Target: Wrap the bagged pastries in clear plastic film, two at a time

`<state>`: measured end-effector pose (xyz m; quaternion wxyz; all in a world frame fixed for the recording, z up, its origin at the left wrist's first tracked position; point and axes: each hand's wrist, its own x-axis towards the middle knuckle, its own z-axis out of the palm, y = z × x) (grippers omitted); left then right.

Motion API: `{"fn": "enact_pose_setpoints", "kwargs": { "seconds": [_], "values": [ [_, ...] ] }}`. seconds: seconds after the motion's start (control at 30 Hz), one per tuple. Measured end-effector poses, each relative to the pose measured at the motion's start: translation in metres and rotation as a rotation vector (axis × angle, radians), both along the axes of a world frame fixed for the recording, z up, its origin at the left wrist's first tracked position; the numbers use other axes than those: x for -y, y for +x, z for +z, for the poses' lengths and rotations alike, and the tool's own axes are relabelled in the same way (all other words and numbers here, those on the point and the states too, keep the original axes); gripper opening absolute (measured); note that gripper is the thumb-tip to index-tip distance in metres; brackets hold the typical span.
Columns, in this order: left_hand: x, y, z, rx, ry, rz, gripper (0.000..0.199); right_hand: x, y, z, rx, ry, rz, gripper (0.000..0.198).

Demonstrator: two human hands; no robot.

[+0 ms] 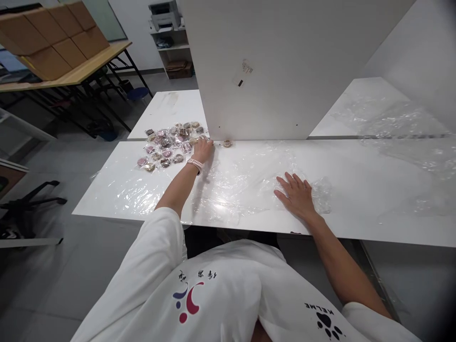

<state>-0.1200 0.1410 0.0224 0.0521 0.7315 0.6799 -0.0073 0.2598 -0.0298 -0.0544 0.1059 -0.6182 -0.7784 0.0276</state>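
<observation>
Beside a spread of small wrapped snacks [166, 141], pink, brown and tan in clear packets, my left hand [203, 150] is low over the white table. Its fingers look curled inward at the right edge of the spread, and what they hold, if anything, is hidden. A single wrapped snack [227, 143] lies just right of that hand, at the foot of the upright panel. Palm down with spread fingers, my right hand [296, 192] rests on a clear plastic film [245, 175] and holds nothing. Wrinkled film extends between both hands.
A tall white panel [270, 61] stands at the back of the white table [356, 190]. More loose clear film [402, 118] covers the right end. Cardboard boxes [53, 42] stand on a wooden desk at the far left, and a printer [166, 16] sits on a shelf behind.
</observation>
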Motion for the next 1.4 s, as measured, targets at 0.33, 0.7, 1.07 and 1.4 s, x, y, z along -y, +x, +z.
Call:
{"fn": "enact_pose_setpoints", "kwargs": {
  "seconds": [0.33, 0.7, 1.07, 1.4],
  "values": [
    [-0.008, 0.067, -0.009, 0.093, 0.071, -0.215, 0.042, 0.001, -0.002, 0.003, -0.008, -0.004, -0.002, 0.059],
    [0.008, 0.086, 0.016, 0.098, 0.017, -0.182, 0.038, 0.0, -0.002, 0.004, -0.018, 0.021, 0.003, 0.059],
    [0.196, 0.116, -0.032, 0.332, 0.119, -0.501, 0.058, -0.002, -0.001, -0.001, -0.087, 0.129, 0.006, 0.055],
    [0.277, 0.044, -0.036, 0.513, 0.153, -0.554, 0.039, 0.062, 0.044, 0.006, -0.153, 0.502, -0.467, 0.039]
  ]
}}
